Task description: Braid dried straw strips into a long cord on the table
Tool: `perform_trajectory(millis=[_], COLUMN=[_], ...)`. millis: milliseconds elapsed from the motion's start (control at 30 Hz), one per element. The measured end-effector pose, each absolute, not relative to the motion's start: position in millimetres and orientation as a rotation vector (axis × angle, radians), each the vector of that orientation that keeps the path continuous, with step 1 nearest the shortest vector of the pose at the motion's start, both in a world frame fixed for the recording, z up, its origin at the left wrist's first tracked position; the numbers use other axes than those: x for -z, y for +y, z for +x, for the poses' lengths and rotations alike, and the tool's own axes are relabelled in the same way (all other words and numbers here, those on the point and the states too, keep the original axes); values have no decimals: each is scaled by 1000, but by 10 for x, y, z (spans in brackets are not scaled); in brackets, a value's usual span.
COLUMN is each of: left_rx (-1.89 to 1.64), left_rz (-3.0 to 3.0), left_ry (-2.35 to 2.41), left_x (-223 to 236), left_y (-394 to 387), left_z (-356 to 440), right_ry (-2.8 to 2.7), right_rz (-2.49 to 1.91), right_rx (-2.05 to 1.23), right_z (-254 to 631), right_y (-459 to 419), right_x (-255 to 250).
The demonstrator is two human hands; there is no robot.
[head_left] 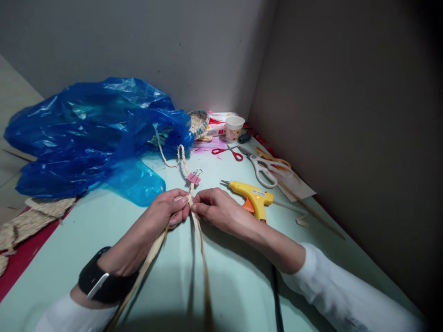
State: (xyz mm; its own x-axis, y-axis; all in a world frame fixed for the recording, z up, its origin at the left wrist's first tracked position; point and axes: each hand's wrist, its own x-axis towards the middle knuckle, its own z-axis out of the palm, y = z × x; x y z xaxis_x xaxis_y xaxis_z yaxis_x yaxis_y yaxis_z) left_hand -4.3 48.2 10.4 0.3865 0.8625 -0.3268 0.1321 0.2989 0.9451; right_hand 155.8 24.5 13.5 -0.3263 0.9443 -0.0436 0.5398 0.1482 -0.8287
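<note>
A pale braid of flat straw-like strips (192, 188) runs toward me from a pink binder clip (194, 178) on the table. My left hand (174, 206) is closed on the braid's near end, its thumb and fingers pinching the strips. Opposite it, my right hand (216, 207) pinches the same strips between thumb and index finger. One loose strip (152, 251) trails from under my left hand along the forearm. Another strip (204, 263) hangs down between my arms to the bottom edge. Past the clip, finished braid (180, 154) curls toward the blue bag.
A yellow glue gun (254, 196) lies close beside my right hand, its black cord under that forearm. Behind are white scissors (263, 170), red scissors (230, 151), a paper cup (234, 128) and a woven basket (200, 123). A large blue plastic bag (93, 133) fills the back left.
</note>
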Motion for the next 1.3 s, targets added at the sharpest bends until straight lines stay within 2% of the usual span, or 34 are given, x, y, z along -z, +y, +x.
perform_trajectory(millis=[567,1033,1300], left_rx=[-697,-665,-688], left_rz=[1312,1273,1188], left_ry=[1212,1180,1142], left_x=[26,23,5], left_y=[481,498,471], left_z=[-64,-78,-66], right_ry=[-2158,-2041,-1844], right_rz=[-1759,-1781,-1639], right_rx=[-477,-474,-703], right_z=[1386,1414,1534], right_y=[61,46,90], right_x=[-218,-235,-290])
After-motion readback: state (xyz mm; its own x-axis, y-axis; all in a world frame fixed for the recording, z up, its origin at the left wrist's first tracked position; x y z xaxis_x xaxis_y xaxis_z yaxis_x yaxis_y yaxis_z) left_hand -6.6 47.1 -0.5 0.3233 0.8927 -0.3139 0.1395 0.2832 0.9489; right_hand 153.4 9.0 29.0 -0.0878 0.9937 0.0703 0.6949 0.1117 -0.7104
